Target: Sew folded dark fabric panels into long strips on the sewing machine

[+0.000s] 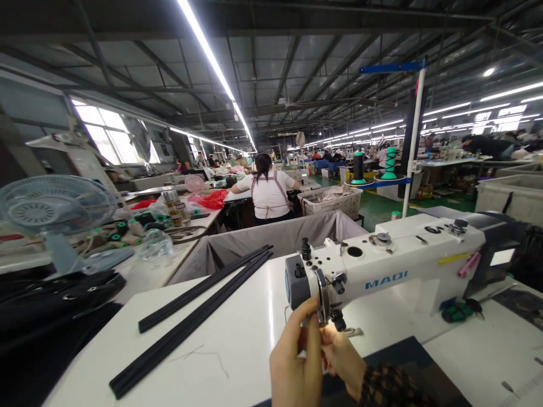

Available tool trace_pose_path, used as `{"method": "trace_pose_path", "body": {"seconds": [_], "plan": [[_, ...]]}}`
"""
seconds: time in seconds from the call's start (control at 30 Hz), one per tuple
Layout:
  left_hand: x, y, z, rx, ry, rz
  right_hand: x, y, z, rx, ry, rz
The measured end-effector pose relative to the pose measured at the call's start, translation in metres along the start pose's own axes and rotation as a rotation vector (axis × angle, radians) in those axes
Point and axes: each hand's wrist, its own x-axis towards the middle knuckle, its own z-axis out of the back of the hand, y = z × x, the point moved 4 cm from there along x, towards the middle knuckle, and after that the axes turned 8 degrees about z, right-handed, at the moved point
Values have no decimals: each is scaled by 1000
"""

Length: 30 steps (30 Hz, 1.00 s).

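Observation:
A white sewing machine (407,277) stands on the pale worktable, with both hands gathered under its head at the needle area. My left hand (297,353) has its fingers raised and pinched close to the front of the machine head. Beside it, my right hand (343,359), below a dark patterned sleeve, pinches with its fingertips under the head. Whatever the fingertips hold is too small or hidden to make out. A dark fabric piece (407,362) lies beneath the right forearm. Long black folded strips (190,322) rest on the table to the left.
Loose threads (199,353) lie by the strips. Green and black thread cones (358,167) stand on a rack behind the machine. A grey cloth-lined bin (254,234) adjoins the table's far edge. At left are a fan (55,206) and black cloth (55,316). Another person (271,192) sits ahead.

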Motion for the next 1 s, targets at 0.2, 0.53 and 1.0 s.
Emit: {"method": "trace_pose_path", "body": {"seconds": [0.2, 0.53, 1.0], "plan": [[27, -27, -2, -10, 169, -38, 1, 5, 5, -110, 36, 35], [0, -13, 7, 827, 300, -537, 2, 4, 4, -233, 129, 38], [-22, 56, -19, 509, 576, -198, -58, 45, 45, -651, 519, 274]]}}
